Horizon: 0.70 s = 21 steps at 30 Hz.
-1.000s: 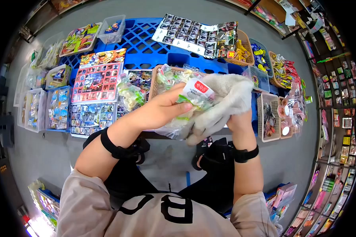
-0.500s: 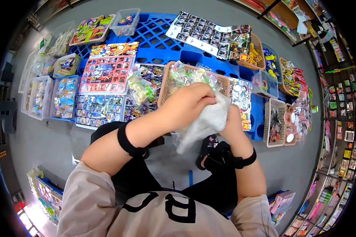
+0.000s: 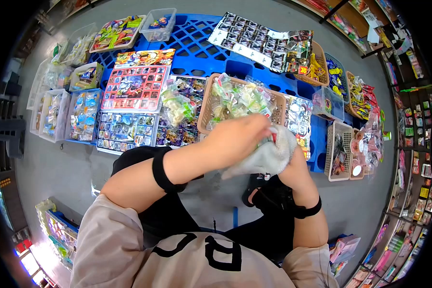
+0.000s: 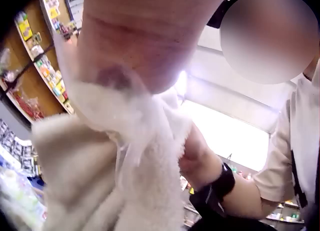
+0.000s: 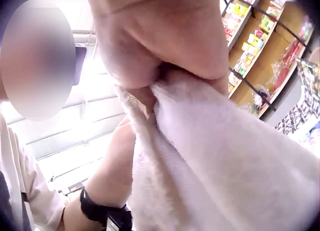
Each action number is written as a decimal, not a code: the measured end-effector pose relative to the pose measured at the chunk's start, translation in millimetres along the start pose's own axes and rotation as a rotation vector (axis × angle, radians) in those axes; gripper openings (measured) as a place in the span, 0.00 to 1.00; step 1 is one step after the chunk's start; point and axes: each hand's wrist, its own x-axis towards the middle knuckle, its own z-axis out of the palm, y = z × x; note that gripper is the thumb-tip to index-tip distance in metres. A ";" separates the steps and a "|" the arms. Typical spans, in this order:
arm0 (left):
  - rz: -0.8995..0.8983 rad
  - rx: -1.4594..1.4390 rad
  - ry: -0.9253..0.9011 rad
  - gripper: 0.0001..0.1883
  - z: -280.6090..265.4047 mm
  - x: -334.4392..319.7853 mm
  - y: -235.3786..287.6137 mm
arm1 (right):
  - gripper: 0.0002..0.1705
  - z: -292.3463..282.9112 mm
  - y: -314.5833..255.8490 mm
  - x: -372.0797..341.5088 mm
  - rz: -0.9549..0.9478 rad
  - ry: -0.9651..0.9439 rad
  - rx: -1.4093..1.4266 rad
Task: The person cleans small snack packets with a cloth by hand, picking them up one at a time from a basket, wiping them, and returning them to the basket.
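In the head view my left hand [image 3: 242,137] is over the near side of a tan basket [image 3: 203,108], its fingers at a small clear plastic packet. A red bit of that packet [image 3: 274,137] shows beside the fingertips; the rest is hidden by hand and cloth. The left wrist view has the packet's clear film [image 4: 135,126] hanging from this hand against a white fluffy cloth [image 4: 75,161]. My right hand [image 3: 293,165] grips the same cloth [image 3: 269,161], which folds around the packet. In the right wrist view the cloth [image 5: 225,141] is bunched beneath the curled right hand [image 5: 165,40].
Similar clear packets [image 3: 249,98] fill the tan basket, and one bag [image 3: 177,108] lies to its left. Printed card sheets [image 3: 137,89] and boxes of snacks [image 3: 84,115] cover the blue pallet [image 3: 192,36]. More baskets [image 3: 338,151] stand at right; stocked shelves [image 3: 413,144] line that side.
One second ago the packet with its white and red label lay visible in my left hand. The cloth has since been drawn over it, and both hands have closed in together.
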 end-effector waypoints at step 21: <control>-0.777 0.292 0.269 0.10 -79.5 -37.1 -235.4 | 0.10 -31.8 20.6 -24.1 -0.026 0.451 -0.239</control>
